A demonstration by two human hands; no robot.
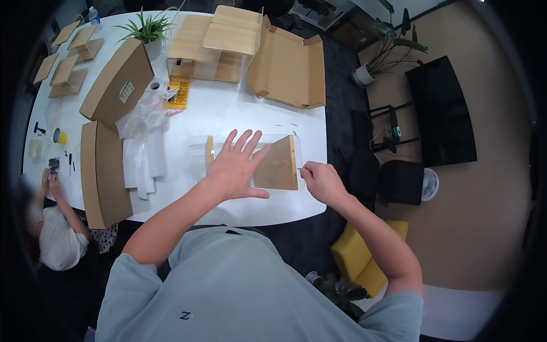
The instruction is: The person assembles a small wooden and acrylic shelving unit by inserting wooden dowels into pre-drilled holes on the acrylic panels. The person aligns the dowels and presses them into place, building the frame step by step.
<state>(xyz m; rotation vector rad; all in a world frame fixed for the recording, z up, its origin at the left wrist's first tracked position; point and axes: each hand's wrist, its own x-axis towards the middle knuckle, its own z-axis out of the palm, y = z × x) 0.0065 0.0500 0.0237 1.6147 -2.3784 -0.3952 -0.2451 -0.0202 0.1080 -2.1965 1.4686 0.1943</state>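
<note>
A clear plastic panel with wooden boards (277, 164) attached lies on the white table in front of me. My left hand (236, 165) is spread over it, fingers apart, between the larger right board and a narrow wooden strip (209, 149) on the left. At the right board's outer edge, my right hand (322, 181) is closed on a thin dark tool (300, 169), whose tip points at that edge. Most of the tool is hidden in the fist, so its exact kind does not show.
Tall cardboard pieces (102, 176) and crumpled plastic wrapping (142, 122) lie left on the table (228, 214). Behind are an opened cardboard box (288, 68), wooden shelf units (233, 31) and a potted plant (149, 34). Another person's hands (51, 183) work at far left.
</note>
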